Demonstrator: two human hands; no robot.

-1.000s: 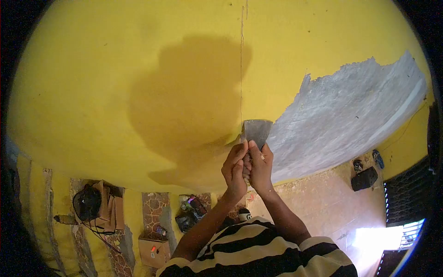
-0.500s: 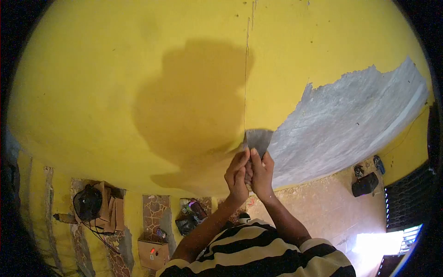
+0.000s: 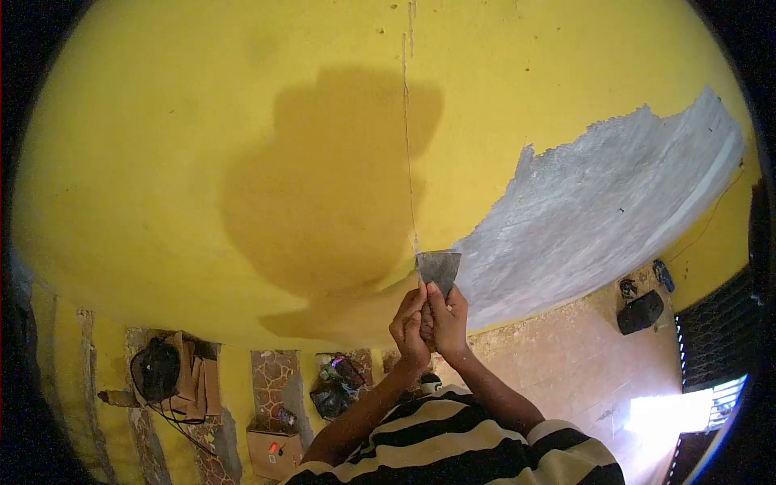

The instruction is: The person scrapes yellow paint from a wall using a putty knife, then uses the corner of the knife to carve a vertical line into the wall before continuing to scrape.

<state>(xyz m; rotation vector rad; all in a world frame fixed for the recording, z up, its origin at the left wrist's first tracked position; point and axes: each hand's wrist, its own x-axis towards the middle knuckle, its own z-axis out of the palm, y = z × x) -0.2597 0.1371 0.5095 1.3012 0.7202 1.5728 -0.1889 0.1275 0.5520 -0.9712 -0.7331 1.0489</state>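
Both my hands grip one paint scraper, its wide grey blade pointing up against the yellow wall. My left hand wraps the handle from the left, and my right hand closes on it from the right with the thumb up near the blade. Most of the handle is hidden by my fingers. The blade lies at the left edge of a bare grey patch with a ragged yellow border. A thin vertical crack in the paint runs down to the blade's upper left corner.
Below left, cardboard and a black round item stand on steps. A dark plastic bag and a small carton lie nearer. A black box sits on the tiled floor, beside a dark grille.
The scraper and both hands have moved down and slightly left in view. The crack and grey patch have shifted left. My grip stays the same.
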